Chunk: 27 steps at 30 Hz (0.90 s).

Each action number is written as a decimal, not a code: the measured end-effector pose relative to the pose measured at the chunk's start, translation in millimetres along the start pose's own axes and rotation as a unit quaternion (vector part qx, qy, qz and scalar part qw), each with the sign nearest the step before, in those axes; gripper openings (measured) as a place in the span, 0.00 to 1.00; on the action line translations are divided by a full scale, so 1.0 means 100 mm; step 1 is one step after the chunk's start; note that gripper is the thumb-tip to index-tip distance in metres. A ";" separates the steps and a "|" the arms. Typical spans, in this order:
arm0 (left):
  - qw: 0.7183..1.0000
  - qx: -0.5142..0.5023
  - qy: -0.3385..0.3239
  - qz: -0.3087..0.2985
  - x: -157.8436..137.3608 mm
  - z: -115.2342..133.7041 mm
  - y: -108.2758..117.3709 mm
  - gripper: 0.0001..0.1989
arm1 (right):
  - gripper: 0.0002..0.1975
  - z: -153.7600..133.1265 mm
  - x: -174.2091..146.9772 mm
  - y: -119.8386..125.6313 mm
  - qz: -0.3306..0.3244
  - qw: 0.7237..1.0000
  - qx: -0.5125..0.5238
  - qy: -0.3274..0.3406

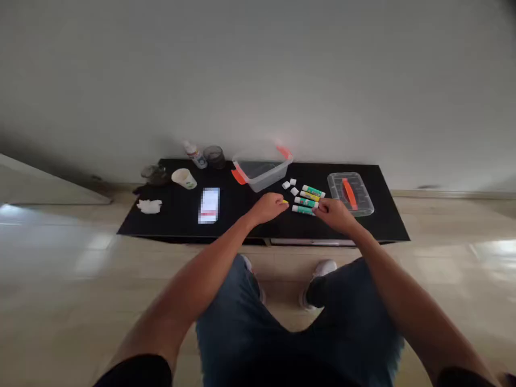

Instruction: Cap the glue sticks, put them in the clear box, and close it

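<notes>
phone (209,205) screen blurred, marker (303,210) labels unreadable

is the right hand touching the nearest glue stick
Touching: the head view shows the right hand with its fingers meeting the end of the nearest glue stick, no gap visible.

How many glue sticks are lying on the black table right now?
4, in a row between the hands: glue sticks at and. The left hand may hide another.

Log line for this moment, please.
left hand: closed on small yellow item | right hand: touching glue sticks | open clear box behind
</notes>
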<state>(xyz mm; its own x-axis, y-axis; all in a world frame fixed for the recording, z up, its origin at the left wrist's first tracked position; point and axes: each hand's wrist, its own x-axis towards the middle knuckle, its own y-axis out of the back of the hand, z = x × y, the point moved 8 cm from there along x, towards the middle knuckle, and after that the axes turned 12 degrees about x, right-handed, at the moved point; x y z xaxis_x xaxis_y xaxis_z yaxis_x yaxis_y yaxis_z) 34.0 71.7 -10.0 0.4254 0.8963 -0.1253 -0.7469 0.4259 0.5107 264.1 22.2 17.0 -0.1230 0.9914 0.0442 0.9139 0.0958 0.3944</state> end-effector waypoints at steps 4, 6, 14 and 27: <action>0.969 -0.195 0.049 -0.141 0.01 0.19 -0.10 0.41 | 0.42 -0.10 0.06 -0.12 -0.109 0.959 0.251 -0.071; 0.944 -0.277 0.058 -0.169 0.03 0.32 -0.06 0.41 | 0.42 -0.19 0.09 -0.15 -0.166 0.914 0.357 -0.101; 0.894 -0.397 0.099 -0.182 0.20 0.19 -0.06 0.43 | 0.44 -0.05 0.15 -0.14 -0.255 0.835 0.450 -0.187; 0.983 -0.149 0.090 -0.060 0.40 -0.18 -0.07 0.35 | 0.40 0.33 0.30 -0.02 -0.146 0.976 0.080 -0.141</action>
<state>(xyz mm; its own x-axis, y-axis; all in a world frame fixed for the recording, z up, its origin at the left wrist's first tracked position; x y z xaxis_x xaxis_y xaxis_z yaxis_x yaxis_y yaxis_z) 47.5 106.6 -33.8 0.4422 0.8335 -0.3312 -0.8247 0.5230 0.2152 270.7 55.0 -12.5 -0.2966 0.9028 -0.3113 0.9076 0.3679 0.2022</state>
